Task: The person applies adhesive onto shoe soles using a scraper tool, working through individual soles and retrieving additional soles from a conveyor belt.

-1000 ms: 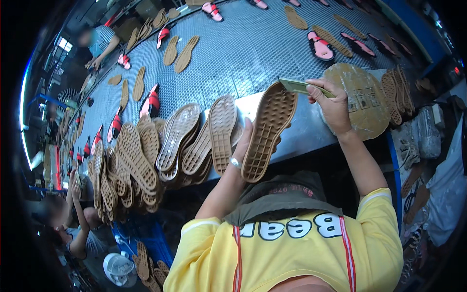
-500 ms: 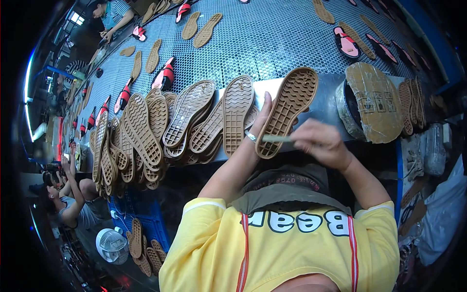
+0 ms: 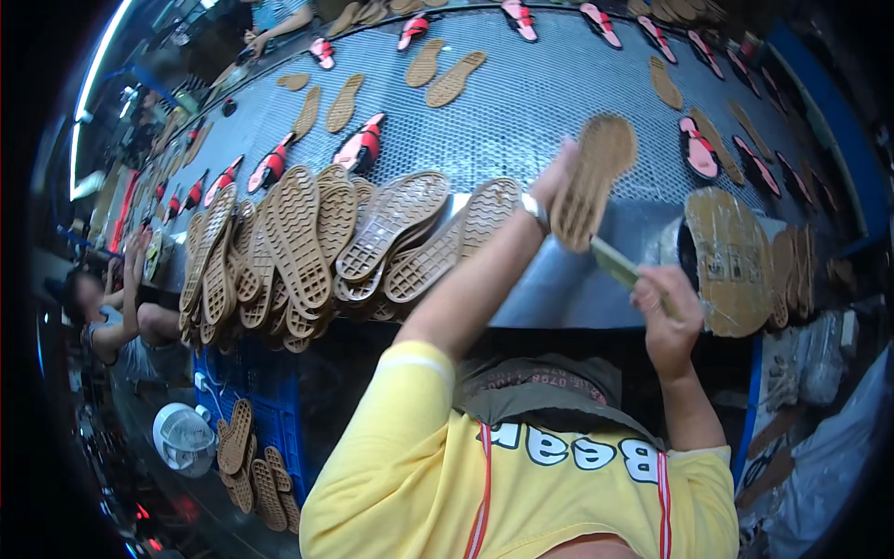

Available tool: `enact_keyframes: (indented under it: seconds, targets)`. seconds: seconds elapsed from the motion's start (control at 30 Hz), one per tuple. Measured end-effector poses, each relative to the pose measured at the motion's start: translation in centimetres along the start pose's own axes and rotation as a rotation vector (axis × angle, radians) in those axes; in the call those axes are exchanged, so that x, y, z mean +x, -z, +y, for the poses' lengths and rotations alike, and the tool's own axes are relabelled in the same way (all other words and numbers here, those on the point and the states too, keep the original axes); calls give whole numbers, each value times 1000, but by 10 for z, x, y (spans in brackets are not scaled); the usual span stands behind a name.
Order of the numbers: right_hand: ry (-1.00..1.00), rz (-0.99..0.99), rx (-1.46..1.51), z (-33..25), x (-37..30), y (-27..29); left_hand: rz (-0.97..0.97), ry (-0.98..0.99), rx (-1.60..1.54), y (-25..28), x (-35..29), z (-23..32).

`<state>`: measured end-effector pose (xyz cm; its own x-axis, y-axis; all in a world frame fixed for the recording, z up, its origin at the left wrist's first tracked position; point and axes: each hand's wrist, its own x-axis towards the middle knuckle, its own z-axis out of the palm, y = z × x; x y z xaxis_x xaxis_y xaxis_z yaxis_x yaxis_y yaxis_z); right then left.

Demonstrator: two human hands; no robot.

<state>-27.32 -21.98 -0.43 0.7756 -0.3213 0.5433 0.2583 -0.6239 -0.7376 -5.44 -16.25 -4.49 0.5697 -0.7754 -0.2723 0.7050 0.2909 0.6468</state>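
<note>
Head view: green tool at sole

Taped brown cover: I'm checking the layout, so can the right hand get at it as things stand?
Probably yes: the right hand is close to the cover with nothing visible between, though the hand holds a green tool.

Brown sole in left hand now farther out; green tool in right hand now at sole's lower end.

sole in left hand, tool in right hand; sole pile left, container right, sandals on conveyor behind
</note>
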Motion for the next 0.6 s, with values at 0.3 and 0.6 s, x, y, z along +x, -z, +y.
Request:
enact_keyframes:
  seconds: [0.3, 0.6]
  targets:
    - [-632, 126, 563, 43, -35, 3, 253, -310, 925, 114, 7, 35]
    - [-932, 99, 1138, 131, -43, -42, 416, -502, 1798, 143, -95, -15]
